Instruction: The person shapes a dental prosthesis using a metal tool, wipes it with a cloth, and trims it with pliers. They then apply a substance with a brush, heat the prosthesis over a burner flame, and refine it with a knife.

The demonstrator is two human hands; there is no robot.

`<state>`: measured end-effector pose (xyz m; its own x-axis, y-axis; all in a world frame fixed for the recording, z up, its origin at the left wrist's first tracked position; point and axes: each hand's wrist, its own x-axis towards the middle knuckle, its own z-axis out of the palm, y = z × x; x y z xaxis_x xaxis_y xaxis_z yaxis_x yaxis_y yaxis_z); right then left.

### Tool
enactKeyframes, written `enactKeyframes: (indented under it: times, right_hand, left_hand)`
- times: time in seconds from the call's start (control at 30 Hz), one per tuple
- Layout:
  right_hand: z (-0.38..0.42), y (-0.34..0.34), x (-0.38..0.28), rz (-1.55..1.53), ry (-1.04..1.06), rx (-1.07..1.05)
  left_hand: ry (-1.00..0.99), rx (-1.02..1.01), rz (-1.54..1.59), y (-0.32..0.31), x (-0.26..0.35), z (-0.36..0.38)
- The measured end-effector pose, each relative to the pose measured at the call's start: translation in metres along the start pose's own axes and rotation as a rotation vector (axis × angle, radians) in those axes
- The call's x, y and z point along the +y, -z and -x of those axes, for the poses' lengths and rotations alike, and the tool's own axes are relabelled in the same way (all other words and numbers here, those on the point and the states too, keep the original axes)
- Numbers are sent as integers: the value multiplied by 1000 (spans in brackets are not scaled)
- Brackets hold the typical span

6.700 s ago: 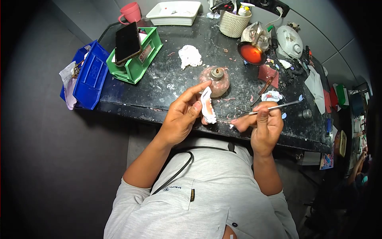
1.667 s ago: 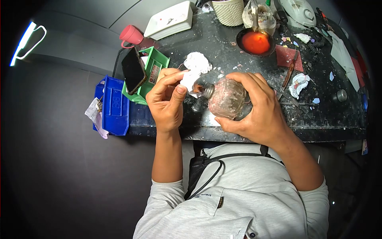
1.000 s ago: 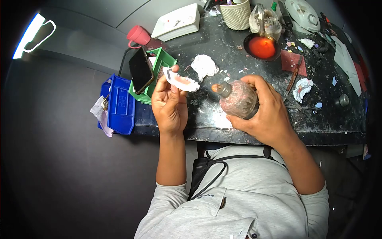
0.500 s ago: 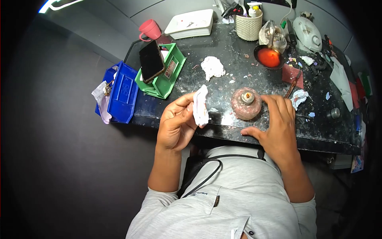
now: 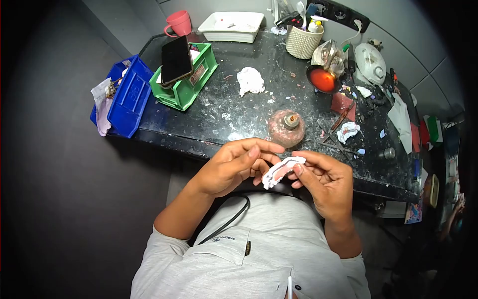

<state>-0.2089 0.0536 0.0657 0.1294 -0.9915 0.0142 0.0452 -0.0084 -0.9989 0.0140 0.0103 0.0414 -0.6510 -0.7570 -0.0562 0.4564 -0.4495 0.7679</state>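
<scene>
A white plaster dental cast [image 5: 282, 172] with a strip of pink on its face is held above the table's front edge. My right hand [image 5: 328, 182] pinches its right end between thumb and fingers. Just left of it, my left hand [image 5: 231, 167] has its fingers apart and partly bent; whether a fingertip touches the cast cannot be made out. Beyond both hands stands a round pinkish spirit lamp [image 5: 286, 130] with a wick holder on top. Another pink-and-white cast piece [image 5: 348, 132] lies to the right of the lamp, beside dark metal tools [image 5: 336, 142].
A green bin [image 5: 199, 79] carries a phone [image 5: 177, 61]; a blue bin [image 5: 130, 102] is at the left edge. Farther back are a white lump [image 5: 250, 81], a white tray [image 5: 231, 36], a pink mug [image 5: 179, 23] and a pan of red liquid [image 5: 322, 79]. Pink sheets [image 5: 343, 104] lie right.
The cast has passed from my left hand to my right and come nearer my body, its pink face showing. My right hand has left the lamp's side. The view has shifted right.
</scene>
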Motion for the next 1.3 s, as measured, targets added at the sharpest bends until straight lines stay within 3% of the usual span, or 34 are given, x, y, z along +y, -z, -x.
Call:
enactKeyframes:
  times: [0.1, 0.17, 0.3, 0.47, 0.53, 0.67, 0.93, 1.03, 1.23, 1.3]
  right_hand:
    - [1, 4, 1, -66, -22, 68]
    - [2, 5, 2, -115, -20, 90]
    - [7, 8, 1, -198, -119, 12]
    - [7, 14, -5, -295, -338, -42]
    - [5, 18, -3, -477, -482, -127]
    - [8, 13, 4, -531, -583, -210]
    - [16, 12, 5, -556, -532, -255]
    - [18, 11, 3, -563, -450, -269]
    - [27, 18, -9, -252, -340, -265]
    - [20, 42, -30, 478, 66, -231]
  left_hand:
    - [-114, -113, -176, 7, -2, 2]
    - [-247, 81, -410, -3, -1, 1]
    - [-467, 166, -696, -1, -5, -1]
    - [-508, 202, -767, -4, -1, 1]
    - [-562, 189, -805, -3, -1, 0]
    - [-591, 166, -810, -3, 2, 4]
    - [-655, -19, -695, 2, -12, 4]
    - [-477, -106, -700, -7, -19, 9]
    - [-461, -112, -512, -12, -37, 5]
    - [-470, -74, -463, -11, -36, 6]
